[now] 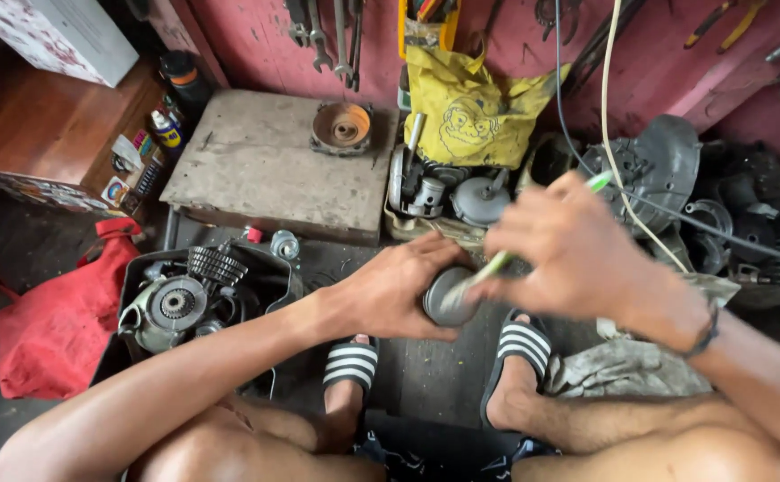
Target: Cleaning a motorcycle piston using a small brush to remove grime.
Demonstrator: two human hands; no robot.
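Hands first: two of them, both the person's own, meeting over the gap between two striped black sandals [351, 361]. The left hand [396, 287] is closed around one round grey metal part [446, 297], cupping it from the left with the flat face turned up. The right hand [577, 250] is closed on one light green brush [497, 265], whose handle sticks out past the knuckles (blurred by motion) and whose working end touches the grey part.

Left of the left hand lies one black tray [140, 268] holding one engine housing [166, 308] and one toothed gear [216, 264]. Beyond the left hand is one flat concrete block [265, 165] with one rusty round cup [342, 127] on it. Above the right hand one yellow bag [470, 112] leans on the red wall, with a small heap of grey parts [448, 192] below it. Well left of everything lies one red bag [55, 326].
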